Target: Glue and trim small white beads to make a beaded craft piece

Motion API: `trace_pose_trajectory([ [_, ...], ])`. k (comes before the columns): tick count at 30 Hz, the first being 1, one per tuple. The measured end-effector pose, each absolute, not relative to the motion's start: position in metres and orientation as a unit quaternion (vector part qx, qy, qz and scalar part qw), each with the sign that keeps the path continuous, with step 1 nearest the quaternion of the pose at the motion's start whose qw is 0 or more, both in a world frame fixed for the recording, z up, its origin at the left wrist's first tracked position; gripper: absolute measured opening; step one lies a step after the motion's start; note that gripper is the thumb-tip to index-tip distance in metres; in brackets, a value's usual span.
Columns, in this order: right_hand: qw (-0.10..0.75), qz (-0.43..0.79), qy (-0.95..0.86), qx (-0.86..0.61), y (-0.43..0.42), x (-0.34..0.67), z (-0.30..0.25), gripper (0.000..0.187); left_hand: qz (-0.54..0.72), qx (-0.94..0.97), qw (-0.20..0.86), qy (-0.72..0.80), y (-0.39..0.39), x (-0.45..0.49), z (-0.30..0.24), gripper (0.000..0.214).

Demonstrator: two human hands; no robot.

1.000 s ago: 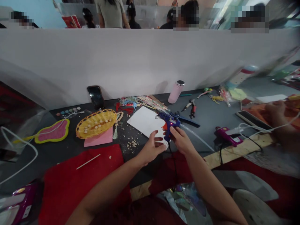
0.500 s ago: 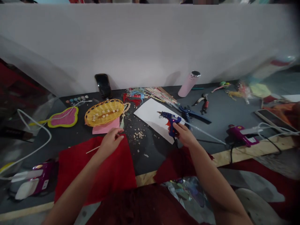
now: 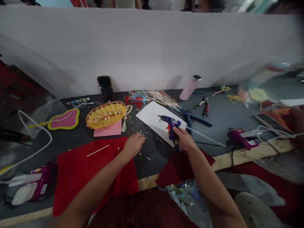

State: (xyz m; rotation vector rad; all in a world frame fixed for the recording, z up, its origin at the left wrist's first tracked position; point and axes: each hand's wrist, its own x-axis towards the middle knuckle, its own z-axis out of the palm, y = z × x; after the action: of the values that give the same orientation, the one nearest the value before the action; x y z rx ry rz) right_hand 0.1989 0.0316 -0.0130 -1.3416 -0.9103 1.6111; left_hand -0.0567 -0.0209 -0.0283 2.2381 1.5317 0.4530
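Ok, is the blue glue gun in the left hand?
No, the right hand grips the blue glue gun by its handle, while the left hand is apart from it, near the red cloth.

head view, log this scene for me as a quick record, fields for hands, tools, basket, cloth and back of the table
left hand: over the dark tabletop, by small pale bits; whether it holds any is unclear
right hand: holding the blue glue gun, its red light lit
other tools: blue cutter, pliers
basket: yellow basket with pale pieces inside
cloth: red cloth, thin stick on it
back: phone, pink bottle
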Motion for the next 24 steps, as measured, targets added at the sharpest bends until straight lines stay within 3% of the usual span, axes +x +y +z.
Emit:
trace_pose_trajectory([
  [5, 0.418, 0.651, -0.359, -0.521, 0.032, 0.203, -0.018, 0.031, 0.212, 0.772, 0.235, 0.551, -0.016, -0.055, -0.025, 0.015],
  [9, 0.416, 0.655, -0.360, -0.518, 0.030, 0.204, -0.017, 0.033, 0.356, 0.649, 0.366, 0.564, 0.007, -0.048, -0.019, 0.006],
  [14, 0.425, 0.662, -0.354, -0.506, 0.028, 0.204, -0.012, 0.034, 0.510, 0.385, 0.556, 0.533, 0.057, -0.023, -0.016, 0.015],
  [24, 0.431, 0.658, -0.351, -0.507, 0.029, 0.204, -0.007, 0.034, 0.499, 0.311, 0.627, 0.511, 0.079, -0.001, -0.001, 0.021],
])
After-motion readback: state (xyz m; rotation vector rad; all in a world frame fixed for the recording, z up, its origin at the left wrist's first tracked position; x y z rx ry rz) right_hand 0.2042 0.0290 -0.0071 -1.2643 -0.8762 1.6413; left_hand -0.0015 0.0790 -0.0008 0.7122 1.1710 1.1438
